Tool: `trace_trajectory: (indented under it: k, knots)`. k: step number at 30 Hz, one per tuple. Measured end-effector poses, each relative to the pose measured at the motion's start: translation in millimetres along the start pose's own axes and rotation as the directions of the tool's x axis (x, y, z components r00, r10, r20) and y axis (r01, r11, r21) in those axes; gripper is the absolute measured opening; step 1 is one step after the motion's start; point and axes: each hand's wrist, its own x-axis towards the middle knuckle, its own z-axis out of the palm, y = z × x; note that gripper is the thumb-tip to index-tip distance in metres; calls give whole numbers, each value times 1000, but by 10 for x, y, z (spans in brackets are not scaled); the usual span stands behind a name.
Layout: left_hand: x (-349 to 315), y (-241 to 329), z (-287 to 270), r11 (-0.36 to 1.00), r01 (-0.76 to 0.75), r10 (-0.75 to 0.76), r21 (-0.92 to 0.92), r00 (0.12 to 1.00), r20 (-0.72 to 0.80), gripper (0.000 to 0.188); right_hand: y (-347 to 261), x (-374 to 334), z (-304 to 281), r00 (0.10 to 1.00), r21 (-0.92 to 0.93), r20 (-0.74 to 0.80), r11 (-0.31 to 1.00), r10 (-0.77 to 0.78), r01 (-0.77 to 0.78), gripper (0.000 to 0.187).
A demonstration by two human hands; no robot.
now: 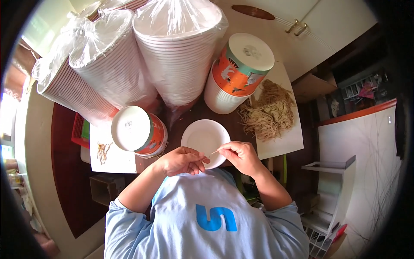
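- Pale strand, thin and short as far as it shows, sits in the gap between the two hands, over the near side of the white bowl.
- Strand's long axis: slanting, upper end at the right fingertips, lower end down-left toward the left fingers. Right hand is nearer; it touches the strand.
- Right hand: thumb and forefinger pinched narrow on the strand's upper end.
- Left hand: fingers loosely curled, tips close by the strand's lower end. Cannot tell whether they grip it.
- Bowl directly beyond the hands on the dark bench, its near rim partly hidden by the fingers.
- Tangled heap of tan fibre beyond and right of the right hand, mostly over a white sheet.
- Beyond the left hand, just left of the bowl: printed orange tub, white end up. Small tangle of brownish loops farther left.
- Beyond the bowl, slightly right: a second orange tub on stacked white cups.
- Tall bagged stack at the back, other wrapped stacks to its left.
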Motion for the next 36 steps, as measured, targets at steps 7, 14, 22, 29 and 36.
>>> trace_trajectory:
  k: [7, 14, 22, 29, 36]
  knots:
    - [-37, 19, 66, 951, -53, 108, 305, 980, -167, 16, 43, -44, -25, 999, -42, 16, 999, 34, -33, 10]
    - [-61, 49, 185, 897, -70, 156, 437, 974, -164, 16, -263, -72, 29, 968, -316, 84, 915, -237, 251, 63]
    - [-91, 136, 194, 890, -59, 143, 452, 978, -154, 17, -89, -71, 351, 986, 255, 161, 964, 32, -73, 28]
    - [-62, 25, 62, 994, -27, 44, 110, 987, -157, 28, -47, -76, 380, 971, -98, -71, 970, -230, 222, 15]
    - [-45, 25, 139, 968, -12, 57, 249, 983, -177, 24, -43, -99, 398, 945, -244, -67, 924, -320, 296, 16]
